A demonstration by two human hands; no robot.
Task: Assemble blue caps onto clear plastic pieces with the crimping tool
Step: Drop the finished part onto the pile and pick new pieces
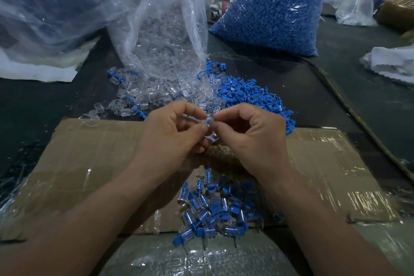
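My left hand (172,134) pinches a clear plastic piece (190,117) between thumb and fingers above the cardboard. My right hand (251,132) pinches a blue cap (208,121) and holds it against the end of that clear piece. More clear plastic shows below my fingers. Loose clear pieces (143,94) spill from an open bag just beyond my hands. Loose blue caps (251,94) lie heaped to their right. A pile of joined clear-and-blue pieces (215,208) sits on the cardboard between my forearms. No crimping tool is in view.
A taped cardboard sheet (94,159) covers the dark table. An open bag of clear pieces (161,29) stands behind, a full bag of blue caps (273,9) at back right, a big bag (51,2) at back left, white cloth (392,60) at far right.
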